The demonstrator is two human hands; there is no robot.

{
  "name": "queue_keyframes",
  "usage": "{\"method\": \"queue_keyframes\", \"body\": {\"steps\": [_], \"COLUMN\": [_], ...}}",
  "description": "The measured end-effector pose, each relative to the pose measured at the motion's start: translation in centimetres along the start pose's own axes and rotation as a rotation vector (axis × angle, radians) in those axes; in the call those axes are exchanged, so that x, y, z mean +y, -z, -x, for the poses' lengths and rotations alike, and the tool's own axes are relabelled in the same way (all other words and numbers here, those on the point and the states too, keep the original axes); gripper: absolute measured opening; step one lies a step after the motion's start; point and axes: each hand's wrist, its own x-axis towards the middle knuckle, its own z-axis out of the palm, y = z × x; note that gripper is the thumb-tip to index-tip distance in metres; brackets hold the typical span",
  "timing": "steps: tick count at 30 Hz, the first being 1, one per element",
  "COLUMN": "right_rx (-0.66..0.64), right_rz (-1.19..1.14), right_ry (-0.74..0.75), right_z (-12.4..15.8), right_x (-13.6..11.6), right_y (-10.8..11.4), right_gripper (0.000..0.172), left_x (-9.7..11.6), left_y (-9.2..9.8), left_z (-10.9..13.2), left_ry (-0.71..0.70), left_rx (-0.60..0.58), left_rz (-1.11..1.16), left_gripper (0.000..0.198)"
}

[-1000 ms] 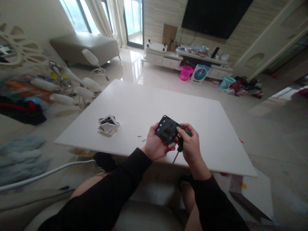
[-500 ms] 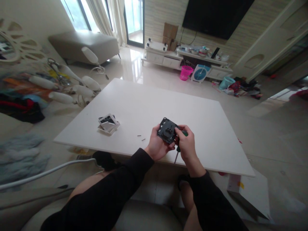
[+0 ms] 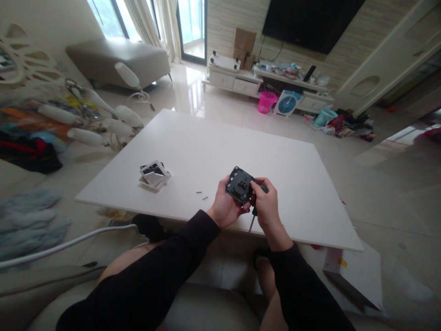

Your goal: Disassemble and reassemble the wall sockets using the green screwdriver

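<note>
My left hand (image 3: 225,208) is closed round a black square socket module (image 3: 240,185), held tilted above the near edge of the white table (image 3: 206,151). My right hand (image 3: 268,208) is closed too. It grips a green-handled screwdriver (image 3: 257,202) whose shaft points down past the table edge, and its fingers touch the right side of the module. Two small screws (image 3: 202,195) lie on the table just left of my hands. A stack of white and grey cover plates (image 3: 155,174) rests further left.
Beyond the table are glossy floor tiles, a grey sofa (image 3: 117,59), a low TV cabinet (image 3: 268,82) with a pink basket (image 3: 267,102) and a small fan (image 3: 287,104). A light fitting with white shades (image 3: 99,124) lies at the left. A white cable (image 3: 65,246) runs along the floor.
Both hands and the module have hardly shifted; the module has turned slightly in my left hand. The view has drifted a little.
</note>
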Motion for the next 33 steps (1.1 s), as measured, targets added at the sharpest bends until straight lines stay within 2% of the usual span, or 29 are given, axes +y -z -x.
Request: {"method": "queue_keyframes", "body": {"steps": [8, 19, 28, 33], "right_rx": [0.022, -0.064, -0.075, -0.059], "right_rz": [0.019, -0.080, -0.088, -0.086], "right_ry": [0.051, -0.094, -0.104, -0.076], "right_z": [-0.4, -0.1, 0.1, 0.0], "right_x": [0.5, -0.4, -0.5, -0.4], "right_y": [-0.1, -0.5, -0.5, -0.5], "right_gripper": [0.032, 0.036, 0.036, 0.034], "left_x": [-0.2, -0.2, -0.3, -0.3], "left_y": [0.4, 0.1, 0.0, 0.1], "left_z": [-0.4, -0.2, -0.2, -0.2], "left_ry": [-0.016, -0.083, -0.074, -0.070], "left_rx": [-0.006, -0.047, -0.024, -0.032], "left_rz": [-0.059, -0.091, -0.103, -0.085], "left_gripper": [0.068, 0.074, 0.091, 0.088]}}
